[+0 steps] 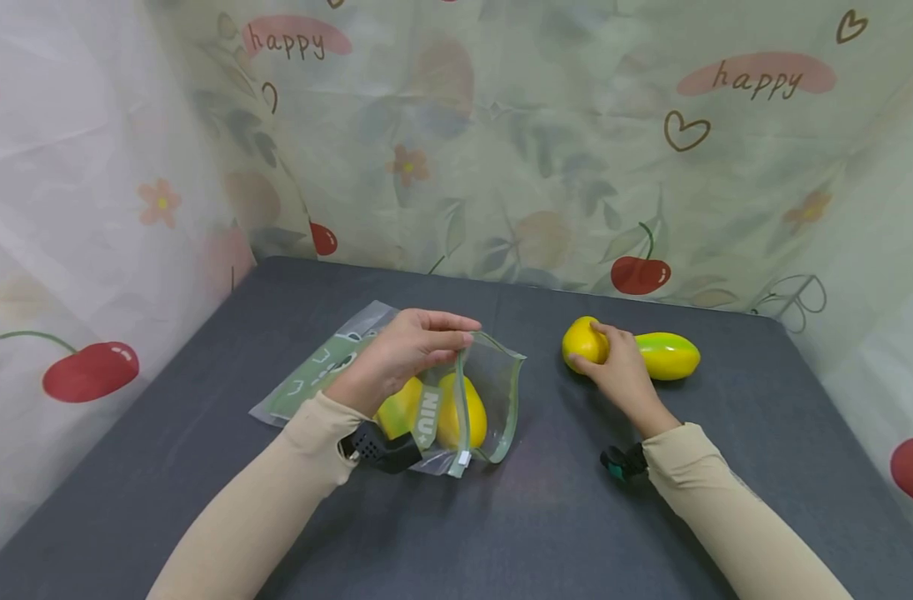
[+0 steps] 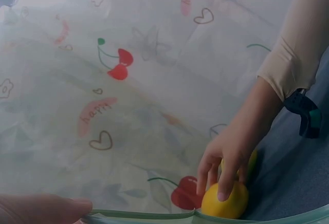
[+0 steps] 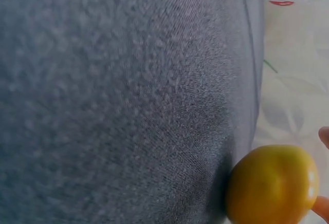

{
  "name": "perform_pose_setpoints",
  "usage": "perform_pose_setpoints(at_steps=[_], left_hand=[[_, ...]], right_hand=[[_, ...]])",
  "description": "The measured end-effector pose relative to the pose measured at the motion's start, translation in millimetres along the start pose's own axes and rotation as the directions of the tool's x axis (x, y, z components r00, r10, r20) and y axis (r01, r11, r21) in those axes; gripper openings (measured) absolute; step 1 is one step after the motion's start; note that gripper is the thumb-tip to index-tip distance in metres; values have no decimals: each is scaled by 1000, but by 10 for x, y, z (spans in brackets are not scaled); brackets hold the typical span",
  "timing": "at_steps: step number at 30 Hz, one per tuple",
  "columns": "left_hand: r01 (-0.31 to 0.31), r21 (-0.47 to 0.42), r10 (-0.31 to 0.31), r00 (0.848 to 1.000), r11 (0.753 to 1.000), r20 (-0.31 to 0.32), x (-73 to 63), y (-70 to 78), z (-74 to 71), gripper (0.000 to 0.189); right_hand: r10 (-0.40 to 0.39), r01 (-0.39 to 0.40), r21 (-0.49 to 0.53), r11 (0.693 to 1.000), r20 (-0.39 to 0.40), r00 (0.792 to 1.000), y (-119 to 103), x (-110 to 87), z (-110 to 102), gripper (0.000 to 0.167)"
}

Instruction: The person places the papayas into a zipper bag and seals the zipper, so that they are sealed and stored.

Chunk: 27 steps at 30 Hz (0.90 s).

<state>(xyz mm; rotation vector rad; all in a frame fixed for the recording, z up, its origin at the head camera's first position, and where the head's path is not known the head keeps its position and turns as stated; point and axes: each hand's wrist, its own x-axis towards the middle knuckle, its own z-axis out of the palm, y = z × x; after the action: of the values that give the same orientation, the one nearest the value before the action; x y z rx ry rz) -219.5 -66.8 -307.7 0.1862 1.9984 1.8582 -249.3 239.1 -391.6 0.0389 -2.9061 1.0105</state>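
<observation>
Now, left hand [image 1: 407, 354]: fingers pinching rim of clear, green-printed plastic bag [image 1: 317, 379], yellow fruits [image 1: 473, 412] inside.
Right hand [image 1: 620, 367]: fingers clasping round yellow fruit [image 1: 580, 342] on grey table [image 1: 546, 517], beside oblong yellow-green fruit [image 1: 674, 357].

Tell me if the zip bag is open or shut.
Open: the zip bag gapes at its mouth, its edges apart in the head view.

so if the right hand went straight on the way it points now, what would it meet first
The round yellow fruit, already between the right hand's thumb and fingers. Past that, probably the patterned curtain at the back, though depth is hard to judge.
</observation>
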Motion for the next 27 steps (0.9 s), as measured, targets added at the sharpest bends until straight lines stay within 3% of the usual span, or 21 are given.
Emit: perform_pose_setpoints(at_steps=[13, 27], left_hand=[[2, -5, -2, 1000, 1000, -4, 11, -9, 9, 31], [-11, -13, 11, 1000, 1000, -3, 23, -23, 15, 29]], right_hand=[[82, -82, -27, 996, 0, 997, -38, 128, 93, 75], [44, -43, 25, 999, -23, 999, -96, 65, 43, 74]])
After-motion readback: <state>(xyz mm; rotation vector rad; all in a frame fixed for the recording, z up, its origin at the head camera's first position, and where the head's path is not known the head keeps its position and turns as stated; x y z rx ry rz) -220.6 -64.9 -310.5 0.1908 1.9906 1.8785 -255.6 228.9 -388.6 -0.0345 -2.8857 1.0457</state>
